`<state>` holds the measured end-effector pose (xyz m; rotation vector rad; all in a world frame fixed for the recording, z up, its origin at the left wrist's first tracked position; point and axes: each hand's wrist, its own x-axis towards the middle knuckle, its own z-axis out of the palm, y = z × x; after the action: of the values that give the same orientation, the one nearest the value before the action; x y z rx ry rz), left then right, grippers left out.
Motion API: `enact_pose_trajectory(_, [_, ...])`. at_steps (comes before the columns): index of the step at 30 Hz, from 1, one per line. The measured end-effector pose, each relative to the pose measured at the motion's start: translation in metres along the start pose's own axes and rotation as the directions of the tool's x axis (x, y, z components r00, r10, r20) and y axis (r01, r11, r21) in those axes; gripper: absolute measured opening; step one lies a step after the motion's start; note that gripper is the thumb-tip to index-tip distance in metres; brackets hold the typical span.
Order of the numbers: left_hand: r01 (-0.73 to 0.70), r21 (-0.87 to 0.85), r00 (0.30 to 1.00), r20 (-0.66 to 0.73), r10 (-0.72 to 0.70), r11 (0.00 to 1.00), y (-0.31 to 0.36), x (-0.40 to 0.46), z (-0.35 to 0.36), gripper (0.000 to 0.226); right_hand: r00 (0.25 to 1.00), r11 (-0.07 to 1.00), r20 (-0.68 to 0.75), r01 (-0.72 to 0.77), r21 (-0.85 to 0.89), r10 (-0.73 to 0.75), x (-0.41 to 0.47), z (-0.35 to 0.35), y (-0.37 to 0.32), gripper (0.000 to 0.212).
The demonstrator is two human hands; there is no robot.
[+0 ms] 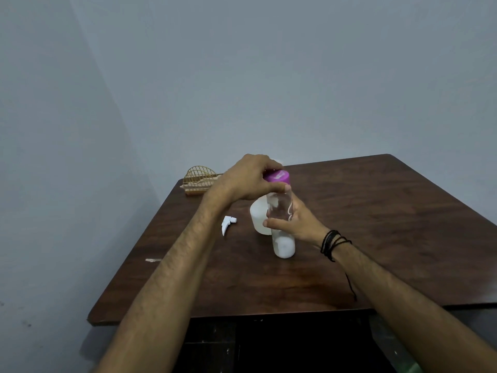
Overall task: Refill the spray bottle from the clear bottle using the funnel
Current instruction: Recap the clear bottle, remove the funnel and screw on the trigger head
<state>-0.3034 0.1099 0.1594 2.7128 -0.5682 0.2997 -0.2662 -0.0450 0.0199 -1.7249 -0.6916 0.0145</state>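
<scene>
Dark brown wood-grain laminate covers the square table (363, 238), on which a tall clear plastic bottle (281, 211) is stood upright near the middle, its base resting on the surface and its lower end appearing whitish. The bottle is closed by a round purple screw cap (278, 176), and this cap is gripped from above by the left hand (250, 179), whose fingers are curled around the far side of it while the thumb is pressed against the near edge. The body of the bottle is held by the right hand (293, 219), wrapped around it from the right side with the thumb laid across the front; several dark cord bracelets (332, 243) are worn on that wrist, and a loose thread is seen hanging from them. Just behind the clear bottle, and partly hidden by it and by the hands, a white opaque plastic spray bottle body (259, 215) is stood on the table; whether the two bottles are touching cannot be told. A white plastic trigger sprayer head (228, 223) is laid on the tabletop to the left of the white bottle, apart from it. At the far left corner of the table a golden wire rack (199, 179) with arched ribs is placed. A small pale scrap (153, 260) is seen at the table's left edge. The funnel cannot be made out with any certainty.
</scene>
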Motion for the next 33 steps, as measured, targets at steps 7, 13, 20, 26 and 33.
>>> enact_pose_trajectory(7, [-0.029, -0.321, 0.856, -0.498, -0.142, 0.947, 0.007, -0.032, 0.098, 0.039, 0.978, 0.998, -0.209, -0.036, -0.057, 0.023, -0.015, -0.048, 0.014, 0.084])
enact_pose_trajectory(13, [0.169, -0.227, 0.98, -0.062, -0.188, 0.959, -0.004, -0.035, 0.192, 0.048, 0.927, 0.973, -0.36, -0.172, -0.152, 0.108, -0.02, -0.074, 0.027, 0.079])
enact_pose_trajectory(20, [0.134, 0.061, 0.977, 0.158, -0.142, 0.989, -0.006, 0.007, 0.221, 0.063, 0.849, 0.97, -0.51, -0.222, -0.101, 0.142, -0.028, -0.096, 0.05, 0.061])
enact_pose_trajectory(26, [0.159, 0.112, 0.96, 0.214, -0.18, 0.981, -0.011, 0.048, 0.233, 0.066, 0.848, 0.935, -0.516, -0.272, -0.228, 0.121, 0.009, -0.138, 0.059, 0.072])
enact_pose_trajectory(33, [0.237, 0.143, 0.943, 0.203, -0.262, 0.961, -0.023, 0.095, 0.238, 0.074, 0.873, 0.924, -0.464, -0.294, -0.246, 0.154, 0.092, -0.16, 0.078, 0.074])
